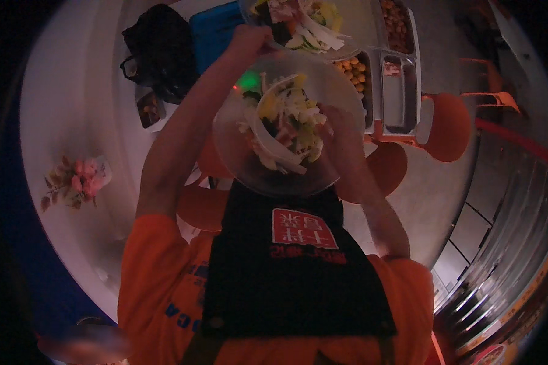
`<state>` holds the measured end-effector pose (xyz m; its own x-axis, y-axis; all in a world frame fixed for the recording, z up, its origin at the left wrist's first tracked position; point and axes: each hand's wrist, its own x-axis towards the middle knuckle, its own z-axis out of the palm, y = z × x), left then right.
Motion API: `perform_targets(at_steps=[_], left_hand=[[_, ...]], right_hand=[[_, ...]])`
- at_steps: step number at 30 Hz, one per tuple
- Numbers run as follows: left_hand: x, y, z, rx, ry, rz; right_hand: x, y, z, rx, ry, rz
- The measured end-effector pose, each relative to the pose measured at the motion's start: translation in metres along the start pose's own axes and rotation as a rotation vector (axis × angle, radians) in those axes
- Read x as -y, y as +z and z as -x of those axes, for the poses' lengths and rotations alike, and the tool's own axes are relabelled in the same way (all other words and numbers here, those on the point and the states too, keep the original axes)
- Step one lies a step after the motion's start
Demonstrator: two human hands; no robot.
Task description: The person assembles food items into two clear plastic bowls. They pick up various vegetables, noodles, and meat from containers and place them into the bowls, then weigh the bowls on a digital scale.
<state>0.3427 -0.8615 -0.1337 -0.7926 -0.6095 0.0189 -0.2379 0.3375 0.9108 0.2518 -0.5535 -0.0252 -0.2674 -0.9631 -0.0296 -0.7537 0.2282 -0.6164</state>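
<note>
A clear plastic bowl (pixel 225 146) hangs in front of my chest, with cut vegetables (pixel 289 125) in yellow, white, green and pink inside. My right hand (pixel 340 125) grips it at the right side, partly seen through the clear wall, its fingers blurred. Just beyond, a second clear bowl (pixel 353 52) of similar vegetables (pixel 307 27) rests on the table, cut off by the upper edge. My left hand (pixel 251 40) is closed at the rim where the two bowls overlap; it looks to pinch the far bowl, though its fingertips are partly hidden.
Metal food trays (pixel 402 103) stand at the right of the table, one beside yellow balls (pixel 353 73). Left of the bowls are a blue tray (pixel 216 30), a black bag (pixel 158 48) and a small dark container (pixel 150 109). Orange chairs (pixel 449 128) surround the table.
</note>
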Motion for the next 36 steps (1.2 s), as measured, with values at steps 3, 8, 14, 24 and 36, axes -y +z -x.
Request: perform_targets(at_steps=[3,8,14,24,36], left_hand=[[-0.053,-0.011,0.0,0.119,0.167,-0.654],[-0.041,-0.006,-0.004,-0.047,-0.412,0.645],[-0.062,-0.005,-0.001,-0.114,-0.516,0.766],[-0.069,-0.009,0.003,-0.249,-0.543,0.889],[-0.042,-0.011,0.006,-0.092,-0.336,0.535]], right_hand=[[-0.024,0.018,-0.004,-0.023,0.078,0.051],[-0.027,0.04,-0.011,0.037,0.161,0.019],[-0.018,0.028,-0.015,0.099,0.24,0.0],[0.017,-0.036,-0.015,0.086,0.458,-0.306],[0.053,0.009,0.014,0.044,-0.135,0.208]])
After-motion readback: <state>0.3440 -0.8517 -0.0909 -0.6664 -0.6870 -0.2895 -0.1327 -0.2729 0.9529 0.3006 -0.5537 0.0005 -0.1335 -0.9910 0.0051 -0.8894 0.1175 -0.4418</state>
